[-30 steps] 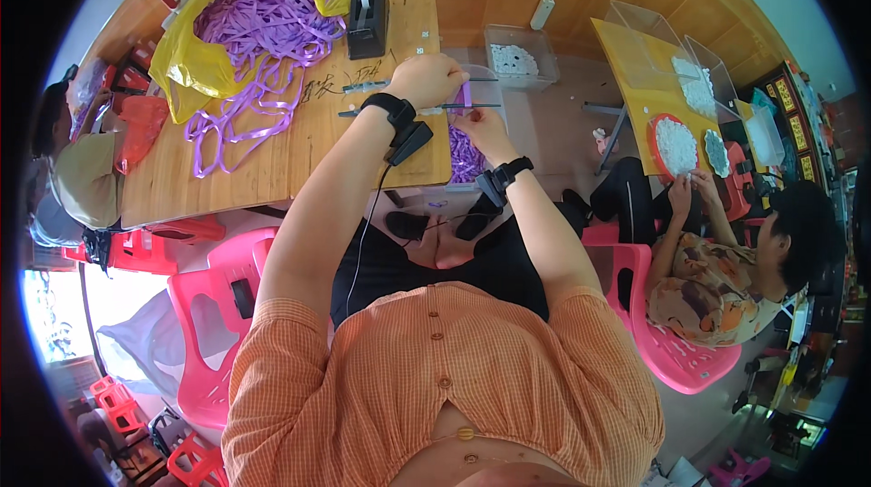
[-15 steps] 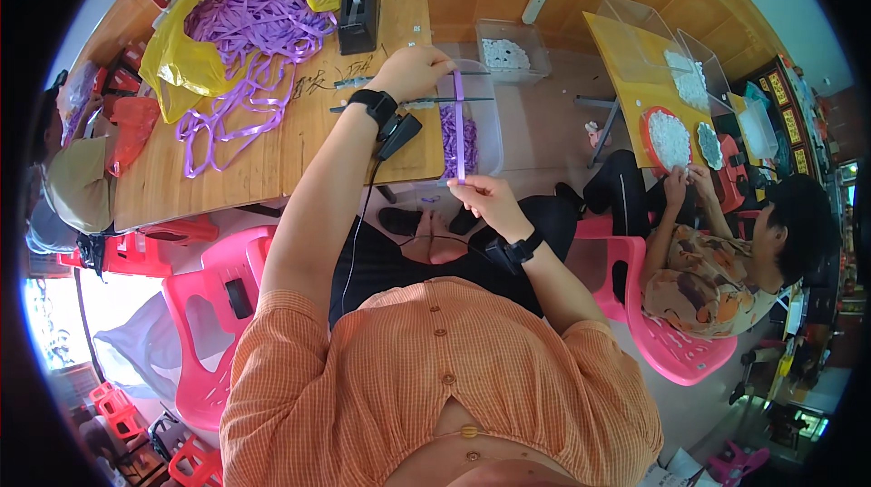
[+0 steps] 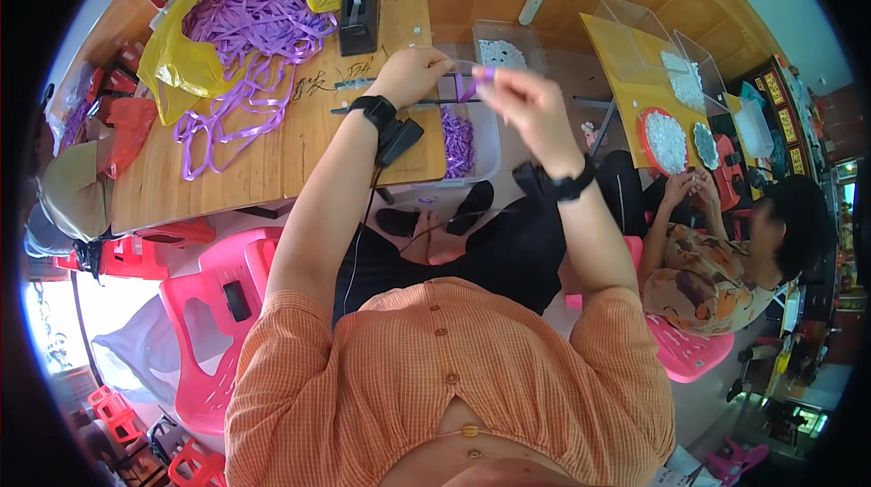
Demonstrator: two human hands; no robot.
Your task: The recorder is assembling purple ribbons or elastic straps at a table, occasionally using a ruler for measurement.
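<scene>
A purple ribbon passes around two thin dark rods that jut over the table's right edge. Closed at the rods' tips, my left hand pinches one part of the ribbon. My right hand, smeared by motion, is raised beyond the rods with the ribbon's other end at its fingertips. Below the rods stands a clear plastic box, with a heap of short purple ribbon pieces inside. Both my wrists carry black bands.
On the wooden table lie a yellow bag of tangled purple ribbon and a black tape dispenser. A black cable hangs by my left wrist. At right, a co-worker sits by a red tray of white pieces.
My right hand has swung up and away from me, from the ribbon's lower end to beside the rods. The ribbon's hanging length is folded up around them. My left hand stays in place.
</scene>
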